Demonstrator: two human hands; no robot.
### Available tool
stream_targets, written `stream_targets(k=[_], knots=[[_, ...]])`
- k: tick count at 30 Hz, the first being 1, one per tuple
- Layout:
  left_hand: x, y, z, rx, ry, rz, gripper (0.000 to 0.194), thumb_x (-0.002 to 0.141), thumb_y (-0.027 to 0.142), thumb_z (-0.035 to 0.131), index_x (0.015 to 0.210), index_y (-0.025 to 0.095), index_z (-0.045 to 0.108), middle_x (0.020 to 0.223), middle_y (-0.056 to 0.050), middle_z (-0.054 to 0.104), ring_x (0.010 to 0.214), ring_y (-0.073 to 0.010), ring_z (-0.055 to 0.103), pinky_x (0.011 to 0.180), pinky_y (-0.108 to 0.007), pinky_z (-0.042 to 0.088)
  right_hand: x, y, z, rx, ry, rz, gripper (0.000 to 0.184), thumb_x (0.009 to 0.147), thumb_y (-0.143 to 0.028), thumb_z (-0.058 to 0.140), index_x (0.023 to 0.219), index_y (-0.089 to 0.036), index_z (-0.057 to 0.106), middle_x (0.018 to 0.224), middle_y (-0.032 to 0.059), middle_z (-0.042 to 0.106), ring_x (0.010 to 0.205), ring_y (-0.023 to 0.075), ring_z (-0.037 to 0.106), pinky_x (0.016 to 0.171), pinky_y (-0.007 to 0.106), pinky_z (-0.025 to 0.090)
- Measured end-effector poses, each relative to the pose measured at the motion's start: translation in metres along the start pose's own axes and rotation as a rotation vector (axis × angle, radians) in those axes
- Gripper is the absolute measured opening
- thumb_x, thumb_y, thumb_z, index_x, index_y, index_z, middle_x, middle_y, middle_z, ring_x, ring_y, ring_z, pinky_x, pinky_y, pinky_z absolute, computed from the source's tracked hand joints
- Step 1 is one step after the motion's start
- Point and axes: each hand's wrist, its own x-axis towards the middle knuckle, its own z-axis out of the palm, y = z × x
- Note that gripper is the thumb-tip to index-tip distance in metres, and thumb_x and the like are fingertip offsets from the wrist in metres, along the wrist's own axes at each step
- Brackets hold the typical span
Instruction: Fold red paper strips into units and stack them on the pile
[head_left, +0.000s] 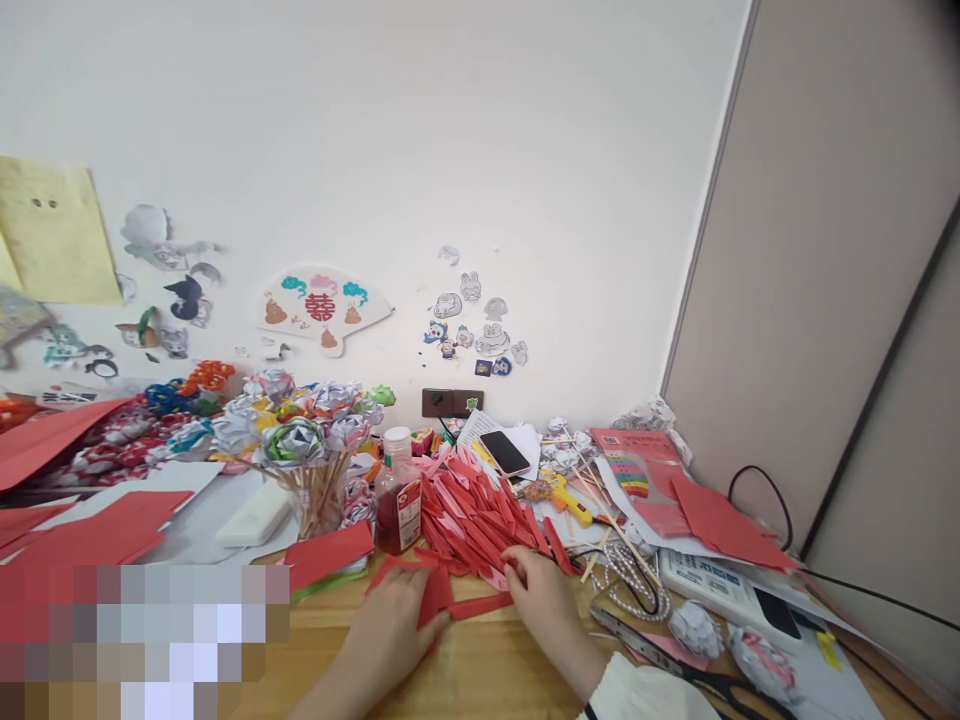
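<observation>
My left hand (401, 612) is closed over a piece of red paper (435, 597) near the front of the wooden desk, its thumb stretched along the lower edge. My right hand (546, 598) has its thumb and fingers curled together at the front of a heap of folded red and pink paper strips (480, 512), with a bit of red strip at the fingertips. Between both hands a narrow red paper strip (481, 606) lies on the desk. What sits under the left palm is hidden.
A bottle of red liquid (397, 505) stands left of the heap, beside paper flowers (296, 440) on sticks. A phone (504, 453), yellow glue gun (570, 500), bead string (634, 585) and black scissors (675, 665) lie to the right. More red paper (105, 525) is at left.
</observation>
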Motion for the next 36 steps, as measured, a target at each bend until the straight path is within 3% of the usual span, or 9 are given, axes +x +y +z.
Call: stream_targets(k=[2,7,13,18,22,29,33,36], knots=[[0.0,0.001,0.0,-0.001,-0.007,0.003,0.038,0.068,0.037,0.047,0.098,0.015,0.054,0.096,-0.012,0.059,0.093,-0.0257,0.051,0.078,-0.033,0.037,-0.001,-0.002,0.002,-0.021,-0.015,-0.021,0.021,0.075,-0.018,0.041,0.082,-0.02,0.061,0.071,0.0028,0.063,0.066,0.016,0.056,0.057,0.022,0.033],[0.001,-0.001,0.003,0.013,-0.042,0.003,0.026,0.07,0.02,0.042,0.089,0.015,0.057,0.095,-0.011,0.061,0.092,-0.0228,0.053,0.079,-0.031,0.037,-0.003,-0.003,0.005,-0.018,-0.029,-0.043,0.02,0.074,-0.017,0.043,0.083,-0.02,0.061,0.071,0.0016,0.063,0.067,0.0157,0.055,0.057,0.022,0.031],[0.0,0.003,0.006,-0.051,0.015,0.019,0.039,0.066,0.03,0.049,0.101,0.014,0.053,0.103,-0.013,0.057,0.099,-0.0259,0.048,0.084,-0.035,0.035,-0.005,-0.003,0.008,0.031,-0.043,-0.095,0.02,0.075,-0.016,0.042,0.081,-0.02,0.06,0.07,0.0012,0.063,0.065,0.0148,0.055,0.056,0.021,0.031],[0.003,0.001,0.009,-0.083,0.001,0.039,0.037,0.063,0.007,0.039,0.095,0.013,0.056,0.099,-0.011,0.058,0.095,-0.0203,0.051,0.083,-0.029,0.037,-0.005,-0.004,0.008,0.054,-0.046,-0.132,0.021,0.075,-0.014,0.041,0.076,-0.02,0.06,0.07,0.0009,0.063,0.064,0.0138,0.055,0.056,0.02,0.032],[0.006,-0.005,0.007,-0.163,0.037,0.004,0.04,0.063,0.004,0.034,0.094,0.013,0.057,0.097,-0.011,0.061,0.094,-0.0191,0.054,0.084,-0.03,0.038,-0.005,-0.004,0.007,0.052,-0.037,-0.157,0.022,0.075,-0.013,0.04,0.074,-0.019,0.061,0.07,0.0013,0.063,0.065,0.0142,0.055,0.058,0.02,0.032],[0.011,-0.01,-0.009,-0.568,0.268,0.022,0.034,0.068,0.012,0.036,0.092,0.018,0.059,0.101,-0.008,0.063,0.095,-0.0185,0.055,0.087,-0.033,0.039,-0.007,-0.007,0.005,0.169,-0.015,-0.219,0.022,0.076,-0.012,0.041,0.082,-0.02,0.061,0.075,0.0014,0.064,0.069,0.0147,0.056,0.062,0.021,0.035],[0.015,-0.005,-0.012,-0.963,0.167,-0.02,0.028,0.064,0.022,0.049,0.089,0.017,0.06,0.098,-0.008,0.065,0.093,-0.0208,0.057,0.084,-0.033,0.044,-0.01,-0.012,0.003,0.281,-0.056,-0.283,0.02,0.076,-0.016,0.047,0.091,-0.02,0.059,0.082,0.0013,0.064,0.071,0.0139,0.056,0.064,0.021,0.037],[0.016,-0.001,-0.007,-1.127,0.051,-0.036,0.027,0.059,0.025,0.057,0.084,0.015,0.061,0.093,-0.008,0.067,0.089,-0.0214,0.059,0.082,-0.032,0.044,-0.012,-0.015,0.001,0.284,-0.075,-0.313,0.015,0.074,-0.019,0.053,0.087,-0.02,0.06,0.077,0.0006,0.064,0.069,0.0139,0.055,0.063,0.021,0.037]])
